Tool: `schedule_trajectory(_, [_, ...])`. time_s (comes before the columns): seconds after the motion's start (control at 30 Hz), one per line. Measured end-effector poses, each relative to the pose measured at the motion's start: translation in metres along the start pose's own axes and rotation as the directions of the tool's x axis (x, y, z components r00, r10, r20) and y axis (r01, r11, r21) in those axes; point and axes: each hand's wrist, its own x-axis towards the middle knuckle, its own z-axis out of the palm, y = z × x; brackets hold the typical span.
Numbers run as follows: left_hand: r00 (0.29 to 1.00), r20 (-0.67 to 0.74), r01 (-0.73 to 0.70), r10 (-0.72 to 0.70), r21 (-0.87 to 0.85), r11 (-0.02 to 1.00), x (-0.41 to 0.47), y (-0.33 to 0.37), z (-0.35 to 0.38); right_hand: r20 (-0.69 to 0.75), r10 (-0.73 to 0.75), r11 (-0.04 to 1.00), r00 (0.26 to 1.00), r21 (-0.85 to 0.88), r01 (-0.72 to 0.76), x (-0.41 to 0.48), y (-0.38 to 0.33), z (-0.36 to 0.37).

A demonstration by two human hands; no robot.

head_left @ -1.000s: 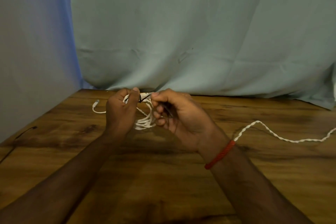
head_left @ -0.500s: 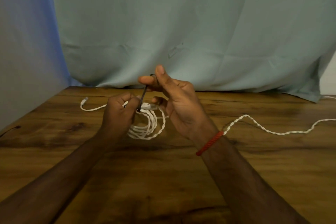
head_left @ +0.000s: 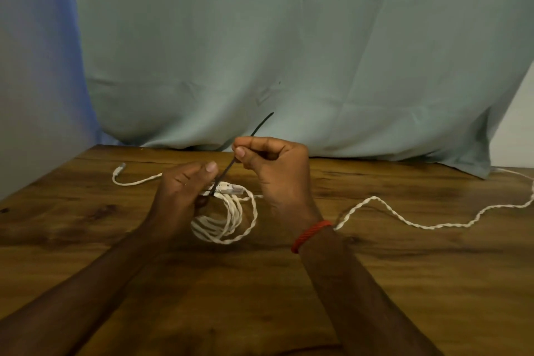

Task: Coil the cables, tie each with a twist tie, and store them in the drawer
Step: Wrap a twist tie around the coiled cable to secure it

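White cable coil [head_left: 228,220] rests on the wooden counter [head_left: 375,283]; left hand [head_left: 182,191] grips its top beside the plug. Right hand [head_left: 274,165] pinches the black twist tie [head_left: 231,166], pulled taut. Step: tying. Next, likely: twist ends snug.

Single head-mounted wide-angle view, looking forward and down along both forearms, close over the desk [head_left: 404,283], facing a hanging curtain [head_left: 289,37].
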Motion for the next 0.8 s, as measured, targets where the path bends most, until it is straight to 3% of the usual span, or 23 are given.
schedule_trajectory(0.1, [0.994,0.099,-0.053,0.050,0.024,0.998,-0.003,0.006,0.002,-0.014,0.008,0.997,1.000,-0.077,-0.009,-0.001,0.000,0.002])
schedule_trajectory(0.27, [0.984,0.136,-0.121,0.114,0.041,0.992,-0.008,0.005,0.004,0.066,0.170,0.973,0.983,-0.169,-0.157,-0.004,0.009,0.008])
schedule_trajectory(0.43, [0.989,0.084,-0.131,0.123,0.092,0.987,-0.006,0.002,-0.001,0.087,0.268,0.948,0.959,-0.200,-0.247,-0.003,0.014,0.007])
schedule_trajectory(0.57, [0.977,0.049,-0.213,0.208,0.163,0.963,-0.009,0.000,-0.001,0.174,0.356,0.927,0.918,-0.189,-0.324,-0.007,0.016,0.007])
schedule_trajectory(0.7, [0.971,-0.044,-0.227,0.235,0.141,0.964,-0.012,0.002,0.001,0.222,0.381,0.922,0.898,-0.170,-0.349,-0.005,0.012,0.002])
schedule_trajectory(0.8, [0.975,-0.117,-0.188,0.190,0.030,0.982,-0.012,0.004,0.005,0.252,0.370,0.924,0.894,-0.199,-0.326,-0.006,0.004,-0.002])
